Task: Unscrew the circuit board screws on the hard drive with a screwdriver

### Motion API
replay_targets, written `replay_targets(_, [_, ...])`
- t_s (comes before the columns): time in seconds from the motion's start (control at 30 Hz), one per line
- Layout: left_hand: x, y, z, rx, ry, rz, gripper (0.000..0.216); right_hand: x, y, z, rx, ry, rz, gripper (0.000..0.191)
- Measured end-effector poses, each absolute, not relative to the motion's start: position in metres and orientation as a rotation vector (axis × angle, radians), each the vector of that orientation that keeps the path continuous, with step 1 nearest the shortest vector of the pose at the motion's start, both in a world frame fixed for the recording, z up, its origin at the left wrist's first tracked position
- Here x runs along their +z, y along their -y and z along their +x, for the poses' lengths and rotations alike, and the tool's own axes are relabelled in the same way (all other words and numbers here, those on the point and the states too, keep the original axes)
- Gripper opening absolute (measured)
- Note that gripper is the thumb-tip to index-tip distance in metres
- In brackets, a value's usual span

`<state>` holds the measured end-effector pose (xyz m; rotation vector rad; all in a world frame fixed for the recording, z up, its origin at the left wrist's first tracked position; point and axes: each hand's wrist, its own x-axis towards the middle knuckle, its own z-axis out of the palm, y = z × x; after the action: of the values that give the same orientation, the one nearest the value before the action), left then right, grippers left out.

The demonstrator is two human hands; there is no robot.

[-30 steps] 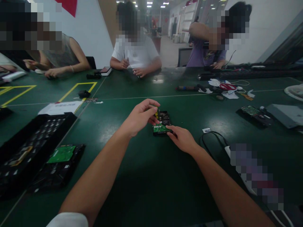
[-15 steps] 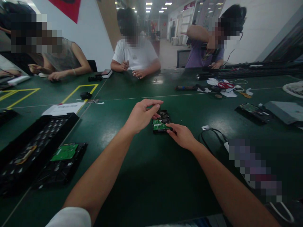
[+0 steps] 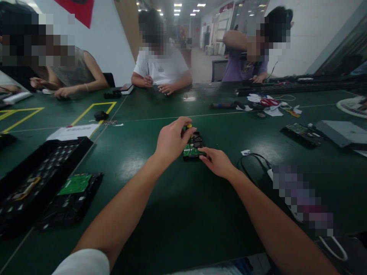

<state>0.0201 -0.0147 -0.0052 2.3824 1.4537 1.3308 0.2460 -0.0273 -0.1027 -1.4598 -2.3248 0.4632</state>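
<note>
Here's the left hand (image 3: 172, 139), its grip pinched on a yellow-topped tool (image 3: 189, 125), probably held over the hard drive (image 3: 189, 152) to bear down on it. The drive lies on the desk (image 3: 172, 214), and the right hand (image 3: 219, 162) clamps its right edge, presumably against sliding.

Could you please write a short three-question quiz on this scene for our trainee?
1. The left hand pinches a small, partly hidden object; what colour is its top? A red, B yellow, C white.
2. True or false: the fingers of the right hand touch the small black device with a green circuit board.
3. Fill in: the long, rectangular black tray lies to the person's ____.
Key: 1 B; 2 true; 3 left.
</note>
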Motion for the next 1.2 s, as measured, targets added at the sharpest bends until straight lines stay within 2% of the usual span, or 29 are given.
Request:
replay_targets(0.1, [-0.003,0.016,0.019,1.294,-1.424,2.479,0.014,-0.103,0.027,0.246,0.441,2.328,-1.448,0.042])
replay_targets(0.4, [-0.005,0.015,0.018,1.339,-1.408,2.447,0.023,-0.099,0.03,0.244,0.414,2.344,-1.451,0.041])
replay_targets(0.6, [-0.01,0.012,0.018,1.264,-1.487,2.412,0.018,-0.1,0.029,0.245,0.404,2.333,-1.46,0.041])
replay_targets(0.8, [-0.02,0.004,0.019,1.377,-1.409,2.23,0.036,-0.098,0.029,0.244,0.409,2.353,-1.457,0.04])
replay_targets(1.07, [-0.007,0.01,0.016,1.313,-1.307,2.314,0.018,-0.099,0.029,0.244,0.405,2.347,-1.465,0.042])
replay_targets(1.2, [-0.004,0.01,0.013,1.273,-1.361,2.414,0.02,-0.098,0.029,0.244,0.411,2.347,-1.484,0.042])
